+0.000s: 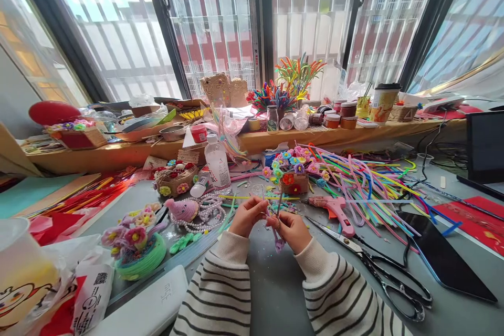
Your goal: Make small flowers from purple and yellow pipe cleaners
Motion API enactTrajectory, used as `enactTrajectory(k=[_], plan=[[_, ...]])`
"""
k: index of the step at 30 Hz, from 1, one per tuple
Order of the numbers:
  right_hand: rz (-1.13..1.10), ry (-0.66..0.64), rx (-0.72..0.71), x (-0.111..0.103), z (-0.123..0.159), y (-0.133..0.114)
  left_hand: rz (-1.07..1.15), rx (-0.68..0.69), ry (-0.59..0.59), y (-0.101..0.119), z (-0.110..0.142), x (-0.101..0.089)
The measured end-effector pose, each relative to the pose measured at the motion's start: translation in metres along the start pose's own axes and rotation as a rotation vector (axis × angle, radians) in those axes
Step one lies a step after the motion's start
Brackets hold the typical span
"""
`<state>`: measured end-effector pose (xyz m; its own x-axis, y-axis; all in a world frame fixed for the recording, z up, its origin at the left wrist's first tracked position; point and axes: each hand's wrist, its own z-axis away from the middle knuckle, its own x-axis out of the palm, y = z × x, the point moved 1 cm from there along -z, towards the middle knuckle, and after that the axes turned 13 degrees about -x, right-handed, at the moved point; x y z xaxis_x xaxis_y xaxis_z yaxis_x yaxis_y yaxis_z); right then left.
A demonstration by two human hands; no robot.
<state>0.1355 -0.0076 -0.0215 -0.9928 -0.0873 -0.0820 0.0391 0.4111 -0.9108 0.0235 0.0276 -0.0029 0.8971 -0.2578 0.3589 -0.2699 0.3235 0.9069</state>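
Observation:
My left hand (249, 216) is closed, its thumb and fingertips pinching a lilac pipe cleaner (279, 244). Close beside it, my right hand (292, 229) is closed on the same pipe cleaner, whose looped end hangs below the fingers. A thin dark rod (280, 201) rises from the right fingers; its kind is not clear. Just beyond the hands stands a small woven basket (294, 185) with fuzzy pipe-cleaner flowers (292, 159). A pink glue gun (333, 212) lies to the right, with large scissors (372, 262) nearer me, their blades pointing toward the hands.
Loose pipe cleaners (366, 178) spread at the right, near a dark phone or tablet (447, 257). To the left are a water bottle (217, 165), a bead string (210, 215), a green flower pot (142, 258) and a white power bank (145, 304). A crowded ledge (252, 140) runs below the windows.

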Motion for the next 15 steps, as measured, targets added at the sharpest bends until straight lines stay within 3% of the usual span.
enactTrajectory(k=[8,15], plan=[[0.061,0.045,-0.026,-0.004,-0.001,0.001,0.108,0.009,0.079,0.001,-0.004,-0.006],[0.112,0.115,-0.011,-0.008,-0.001,0.007,0.160,0.247,0.288,0.012,0.005,-0.016]])
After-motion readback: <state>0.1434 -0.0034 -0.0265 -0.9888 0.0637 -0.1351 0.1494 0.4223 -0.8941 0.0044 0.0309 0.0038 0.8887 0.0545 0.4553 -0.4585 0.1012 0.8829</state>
